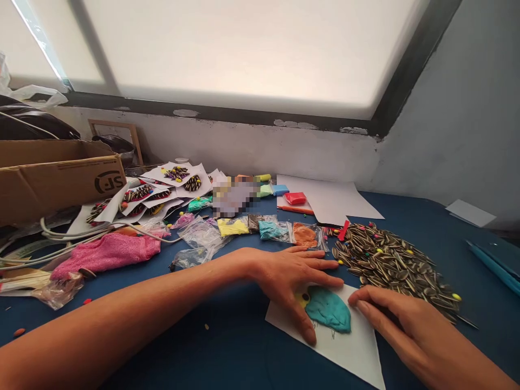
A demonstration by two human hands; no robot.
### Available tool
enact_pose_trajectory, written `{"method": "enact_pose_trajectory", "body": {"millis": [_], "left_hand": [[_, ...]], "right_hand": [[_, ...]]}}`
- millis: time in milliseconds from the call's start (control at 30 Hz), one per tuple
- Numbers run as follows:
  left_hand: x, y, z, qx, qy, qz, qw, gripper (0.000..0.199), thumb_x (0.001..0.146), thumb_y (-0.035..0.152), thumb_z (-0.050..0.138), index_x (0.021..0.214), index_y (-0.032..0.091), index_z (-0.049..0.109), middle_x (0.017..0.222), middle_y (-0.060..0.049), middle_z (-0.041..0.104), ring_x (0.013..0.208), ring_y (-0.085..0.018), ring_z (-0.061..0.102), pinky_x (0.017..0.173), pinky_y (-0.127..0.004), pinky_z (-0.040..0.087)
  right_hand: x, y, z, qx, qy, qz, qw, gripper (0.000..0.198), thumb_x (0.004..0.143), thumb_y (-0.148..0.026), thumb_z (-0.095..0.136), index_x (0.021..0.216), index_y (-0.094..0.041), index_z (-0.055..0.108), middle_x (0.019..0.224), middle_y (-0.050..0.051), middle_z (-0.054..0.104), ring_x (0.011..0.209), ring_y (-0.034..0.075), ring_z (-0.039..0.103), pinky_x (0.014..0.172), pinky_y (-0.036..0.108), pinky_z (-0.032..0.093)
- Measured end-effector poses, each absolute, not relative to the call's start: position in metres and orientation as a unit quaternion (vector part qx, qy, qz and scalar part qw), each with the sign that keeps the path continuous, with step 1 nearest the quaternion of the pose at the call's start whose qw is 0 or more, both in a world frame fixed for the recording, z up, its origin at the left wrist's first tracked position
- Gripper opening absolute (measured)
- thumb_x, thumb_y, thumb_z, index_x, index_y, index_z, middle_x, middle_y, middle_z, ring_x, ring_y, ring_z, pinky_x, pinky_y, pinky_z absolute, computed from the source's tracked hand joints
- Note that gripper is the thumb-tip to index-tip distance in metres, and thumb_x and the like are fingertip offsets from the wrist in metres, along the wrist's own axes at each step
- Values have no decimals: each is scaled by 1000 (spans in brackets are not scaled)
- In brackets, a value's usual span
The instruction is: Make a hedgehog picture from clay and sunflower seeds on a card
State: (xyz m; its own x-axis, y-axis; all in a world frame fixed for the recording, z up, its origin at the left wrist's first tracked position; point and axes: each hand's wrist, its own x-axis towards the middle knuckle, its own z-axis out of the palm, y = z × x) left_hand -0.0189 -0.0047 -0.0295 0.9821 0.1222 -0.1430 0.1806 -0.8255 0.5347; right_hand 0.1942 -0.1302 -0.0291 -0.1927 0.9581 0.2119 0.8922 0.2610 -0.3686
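Note:
A sheet of white paper (pixel 349 357) lies on the blue table in front of me, bearing a flattened patch of teal modelling clay (pixel 331 311). A yellow clay piece with a dark dot (pixel 304 297) shows at the patch's left end, partly covered, and short pen strokes run below. My left hand (pixel 280 276) rests across the paper's upper left, fingers spread, with the thumb beside the clay. At the paper's right edge, my right hand (pixel 400 319) has thumb and index finger pinched together close to the clay's right end. What is between those fingertips is hidden.
Striped sunflower seeds (pixel 390 265) are heaped behind my right hand. Bagged clay packs (pixel 270 230), a pink cloth (pixel 109 254) and cables lie behind my left arm. Seed-decorated papers (pixel 174 187) sit beside a cardboard box (pixel 60 181). White sheets (pixel 329 197) lie near the wall.

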Motion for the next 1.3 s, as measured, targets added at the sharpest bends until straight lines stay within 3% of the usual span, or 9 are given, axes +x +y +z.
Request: {"method": "enact_pose_trajectory", "body": {"millis": [200,433,533,733,900,1033,1167,1300], "left_hand": [[-18,-4,-31,959,76,-49,270,95,81,52,77,158,18,33,170,-8,12,157,-27,-3,127,-43,-2],[-18,-4,-33,958,76,-47,272,97,81,52,78,159,17,32,169,-10,13,157,-28,-3,126,-46,0],[-18,-5,-31,957,82,-55,273,97,81,50,79,159,18,31,170,-9,12,157,-27,-4,126,-45,-2],[-18,-5,-30,959,82,-48,267,100,80,47,80,160,13,28,169,-9,14,158,-26,1,127,-40,-3],[-18,-4,-31,961,77,-40,262,100,81,50,78,159,11,29,169,-9,16,158,-26,5,128,-40,0],[-18,-5,-31,960,86,-47,261,101,81,53,77,159,12,28,169,-10,13,158,-27,1,127,-43,0],[-18,-6,-29,954,112,-62,271,107,77,55,81,161,17,26,170,-11,5,157,-30,-6,127,-47,3],[-18,-6,-28,956,110,-67,265,107,78,53,81,161,15,25,170,-11,6,157,-28,-6,127,-44,1]], "right_hand": [[197,-144,-42,-553,-807,-9,208,34,97,-28,47,100,-28,81,95,1,83,80,17,80,66,17,62],[199,-146,-51,-549,-815,-37,182,36,97,-23,46,113,-23,79,103,2,82,87,19,80,70,19,63],[198,-144,-51,-563,-810,-31,161,40,98,-20,43,121,-25,76,101,1,82,82,18,80,65,18,62],[200,-143,-54,-561,-814,-59,139,45,93,-16,42,118,-30,78,83,-1,82,65,18,78,53,21,61],[199,-140,-55,-555,-819,-55,133,47,93,-15,43,125,-31,74,82,-2,82,62,17,77,51,20,60],[193,-138,-46,-537,-826,-79,153,48,89,-13,41,112,-29,80,76,-2,81,55,17,76,47,20,59],[192,-136,-43,-538,-822,-85,168,47,91,-14,41,114,-29,79,81,-3,82,57,15,77,50,17,59],[193,-137,-49,-527,-830,-90,161,48,91,-14,40,115,-28,79,81,-1,82,59,16,77,51,19,60]]}}
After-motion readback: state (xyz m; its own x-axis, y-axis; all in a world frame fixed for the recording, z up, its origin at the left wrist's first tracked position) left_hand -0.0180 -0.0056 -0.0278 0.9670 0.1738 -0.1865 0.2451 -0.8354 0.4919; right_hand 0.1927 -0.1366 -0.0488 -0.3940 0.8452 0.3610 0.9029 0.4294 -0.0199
